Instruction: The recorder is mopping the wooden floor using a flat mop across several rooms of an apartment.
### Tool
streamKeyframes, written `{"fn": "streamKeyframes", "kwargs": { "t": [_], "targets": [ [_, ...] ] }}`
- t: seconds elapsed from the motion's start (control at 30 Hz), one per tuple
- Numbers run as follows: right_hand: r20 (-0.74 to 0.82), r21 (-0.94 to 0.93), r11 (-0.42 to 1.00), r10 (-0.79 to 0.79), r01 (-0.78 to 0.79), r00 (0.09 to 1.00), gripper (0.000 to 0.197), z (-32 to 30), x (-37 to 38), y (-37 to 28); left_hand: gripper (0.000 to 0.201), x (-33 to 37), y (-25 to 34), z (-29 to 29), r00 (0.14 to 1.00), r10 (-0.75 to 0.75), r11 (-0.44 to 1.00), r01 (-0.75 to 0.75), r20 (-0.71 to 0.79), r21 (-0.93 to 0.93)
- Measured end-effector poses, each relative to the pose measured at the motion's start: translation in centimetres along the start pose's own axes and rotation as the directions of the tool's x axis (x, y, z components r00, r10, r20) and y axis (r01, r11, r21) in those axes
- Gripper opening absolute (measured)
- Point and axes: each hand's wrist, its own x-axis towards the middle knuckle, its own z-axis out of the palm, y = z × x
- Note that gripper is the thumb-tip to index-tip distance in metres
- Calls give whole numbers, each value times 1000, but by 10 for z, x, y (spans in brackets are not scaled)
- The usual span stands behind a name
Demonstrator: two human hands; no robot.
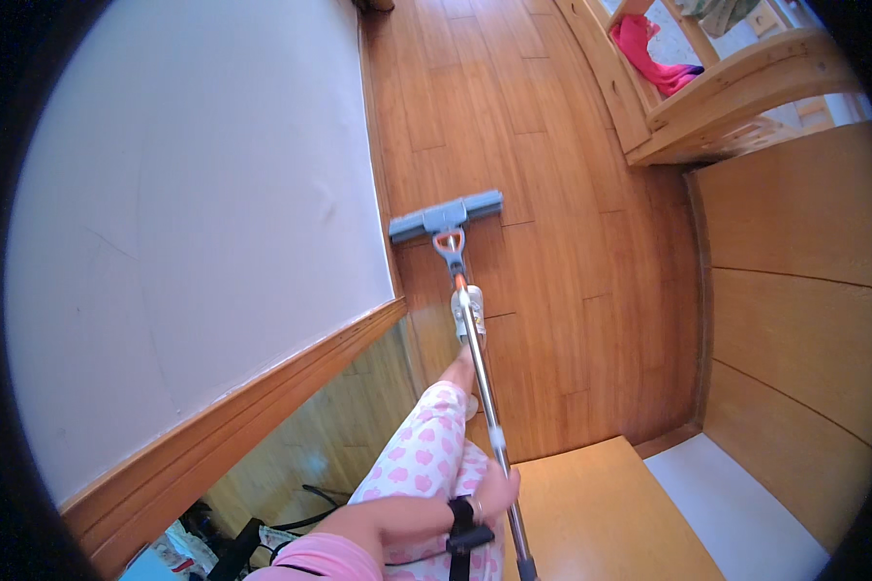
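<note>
A sponge mop [445, 219] with a wide grey head and orange accents rests on the wooden floor, one end of its head close to the wall's baseboard. Its silver pole slants back toward me and leaves the picture at the lower edge. My left hand [495, 490], a black strap and small device at its wrist, is closed around the pole near the lower middle; the fingers are partly hidden and a little blurred. My right hand is not in view. My foot in a white shoe [468, 315] stands just behind the mop head, partly covered by the pole.
A white wall [194, 213] with wooden trim borders the left, its corner near the mop. Wooden cabinet panels [794, 281] and a wooden bed frame [736, 92] with a pink cloth [649, 60] line the right. A light wooden surface [601, 513] lies beside me.
</note>
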Motion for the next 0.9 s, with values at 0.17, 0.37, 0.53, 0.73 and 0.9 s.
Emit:
{"fn": "streamKeyframes", "kwargs": {
  "t": [0.17,0.37,0.53,0.73,0.9],
  "targets": [
    [-77,-131,811,-581,570,810,55,17,164,-58,32,168,52,-79,636,589,762,-642,-498,82],
    [11,424,811,-449,403,893,50,-24,322,-250,36,213,216,-173,837,383,807,-509,-390,-300],
    [115,532,783,-443,322,889,53,-28,421,-396,32,212,240,-207,861,318,808,-465,-396,-362],
    [-60,302,834,-467,462,882,48,-63,481,-327,33,235,234,-186,949,251,901,-301,-190,-312],
    [21,334,894,-323,298,946,49,-97,344,-222,38,229,245,-118,964,249,865,-265,-94,-427]
  ]
}}
